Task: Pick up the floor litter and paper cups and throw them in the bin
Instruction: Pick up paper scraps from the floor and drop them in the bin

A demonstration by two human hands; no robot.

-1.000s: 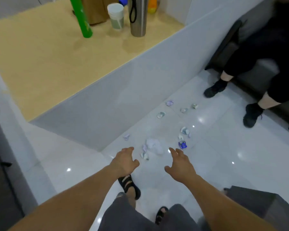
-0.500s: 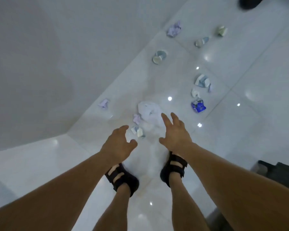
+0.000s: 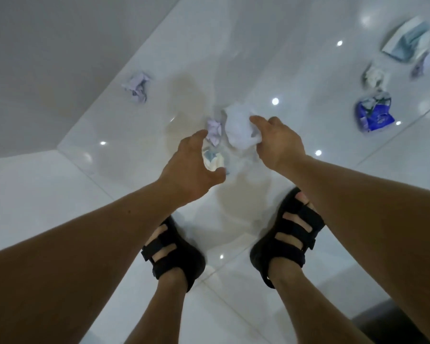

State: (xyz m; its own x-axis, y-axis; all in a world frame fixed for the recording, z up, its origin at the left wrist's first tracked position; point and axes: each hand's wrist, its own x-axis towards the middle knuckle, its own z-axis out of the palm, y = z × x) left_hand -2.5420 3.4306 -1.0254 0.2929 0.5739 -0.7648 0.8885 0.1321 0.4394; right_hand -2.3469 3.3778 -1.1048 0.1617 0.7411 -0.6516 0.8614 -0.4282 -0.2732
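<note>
A: Bending low over the glossy white tiled floor (image 3: 308,214), looking straight down past both bare arms.

B: Gripping anything with the right hand (image 3: 279,142)?

A: Clutching the white tissue wad (image 3: 240,131), fingers curling tightly into its near side, thumb hooking over the top.

B: And reaching with the left hand (image 3: 190,167)?

A: Cupping round the crushed paper cup (image 3: 212,161), fingers and thumb bending into a half-open C on either side of it. Pressing it or merely hovering: not showing clearly enough for telling.

B: Lying where, all of that?

A: Sitting low over the tiles just ahead of the black sandals (image 3: 292,234), between the two hands, with a lilac paper ball (image 3: 214,130) wedging in just beside both cup and wad.

B: Spotting more litter lying about?

A: Seeing a lilac paper crumple (image 3: 137,88) well off to the left, resting near the foot of the grey wall (image 3: 35,58). Lying well apart on the right: a crumpled blue wrapper (image 3: 374,115), beyond it a white paper scrap (image 3: 375,75), a small lilac scrap (image 3: 418,65) and a flattened pale-blue paper cup (image 3: 405,43), all blurring somewhat.
</note>
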